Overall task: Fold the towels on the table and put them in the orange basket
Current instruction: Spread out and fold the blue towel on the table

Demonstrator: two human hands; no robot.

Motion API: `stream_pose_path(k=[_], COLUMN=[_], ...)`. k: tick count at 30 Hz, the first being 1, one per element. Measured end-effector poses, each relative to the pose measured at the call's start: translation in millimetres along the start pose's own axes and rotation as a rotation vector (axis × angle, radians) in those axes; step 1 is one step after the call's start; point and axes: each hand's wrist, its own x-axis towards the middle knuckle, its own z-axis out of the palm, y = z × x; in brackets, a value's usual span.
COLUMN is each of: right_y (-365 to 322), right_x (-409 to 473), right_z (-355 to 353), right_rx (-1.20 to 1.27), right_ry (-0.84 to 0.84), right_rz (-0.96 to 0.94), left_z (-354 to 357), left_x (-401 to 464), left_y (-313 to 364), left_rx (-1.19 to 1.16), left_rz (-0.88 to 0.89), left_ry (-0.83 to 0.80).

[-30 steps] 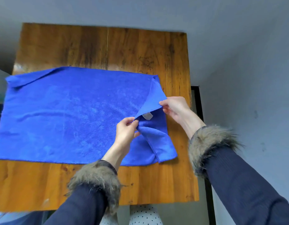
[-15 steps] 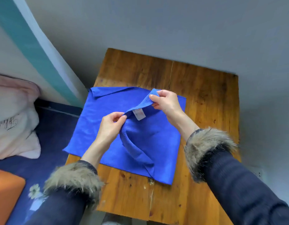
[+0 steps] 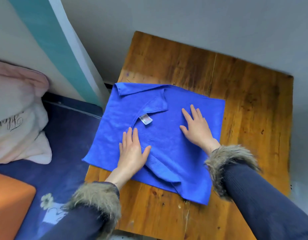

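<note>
A blue towel (image 3: pixel 168 141) lies folded in half on the wooden table (image 3: pixel 245 110), its left edge hanging a little past the table's side. A white label (image 3: pixel 145 119) shows on the upper layer, whose top corner is turned over. My left hand (image 3: pixel 132 151) lies flat on the towel's lower left part, fingers straight. My right hand (image 3: pixel 196 127) presses flat on the towel's right half. An orange basket (image 3: pixel 9 203) shows partly at the lower left, on the floor.
A pale pink pillow (image 3: pixel 16 115) lies at the left on dark blue bedding (image 3: pixel 66 135). A grey wall runs behind the table, and a teal-striped panel (image 3: pixel 51 44) stands at its left.
Both hands carried the towel's right edge over to the left, let go of it, and now lie flat on the doubled towel. The view has swung left.
</note>
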Motion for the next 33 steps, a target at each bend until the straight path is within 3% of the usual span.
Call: stream_pose_path(k=[3,12,17,21,23,27,33], right_y=[14,62,93,111,119,121,118], right_x=[-7,-99,-147,-165,-167,-155,-124], right_z=[8,33,45,44,40,36,50], right_rx=[-0.055,-0.021,0.060,0.046,0.041,0.098,0.089], right_ry=[-0.018,-0.152,-0.365,-0.520,-0.414,0.053,0.136], right_rz=[0.009,0.386,0.518,0.507,0.479,0.400,0.317], left_z=[7,14,46,64,66,61,60], left_x=[7,44,44,33,27,17,12], left_y=[4,48,97,116,113,90,69], left_rx=[0.125,0.582,0.457,0.193,0.094,0.075,0.205], left_rz=[0.035,0.391,0.526,0.570,0.553,0.394,0.213], left_ry=[-0.012,-0.275,-0.359,-0.300,-0.192,-0.043,-0.059])
